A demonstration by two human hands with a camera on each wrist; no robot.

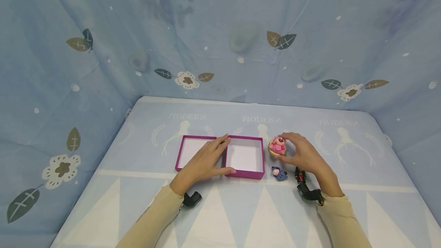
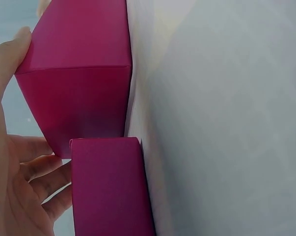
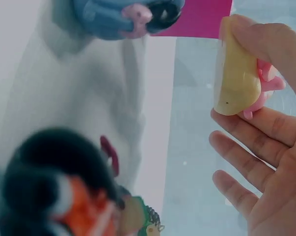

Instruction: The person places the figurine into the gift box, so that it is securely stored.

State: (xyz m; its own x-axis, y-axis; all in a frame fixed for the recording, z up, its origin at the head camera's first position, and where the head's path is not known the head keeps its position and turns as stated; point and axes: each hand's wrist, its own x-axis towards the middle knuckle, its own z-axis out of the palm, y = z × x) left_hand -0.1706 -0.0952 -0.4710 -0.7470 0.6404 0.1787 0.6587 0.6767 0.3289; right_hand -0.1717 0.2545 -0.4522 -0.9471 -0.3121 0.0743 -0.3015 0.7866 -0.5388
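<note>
My right hand (image 1: 303, 154) pinches a pink bear figurine (image 1: 277, 145) on a round yellow base (image 3: 238, 73), just right of an open magenta box (image 1: 245, 174) with a white inside. The figurine's base faces the right wrist camera. My left hand (image 1: 204, 160) holds the box at its left side, thumb at the front corner and fingers toward the back corner. Under that hand lies a shallower magenta-rimmed tray (image 1: 178, 158), partly hidden by it. A blue donkey figurine (image 1: 279, 173) lies in front of my right hand, close to the box's front right corner.
A small dark figurine with red (image 1: 300, 175) stands below my right palm; up close in the right wrist view a blurred black and orange figurine (image 3: 84, 201) shows. Black wrist cameras hang at both wrists. A patterned cloth covers the table, with blue curtains behind.
</note>
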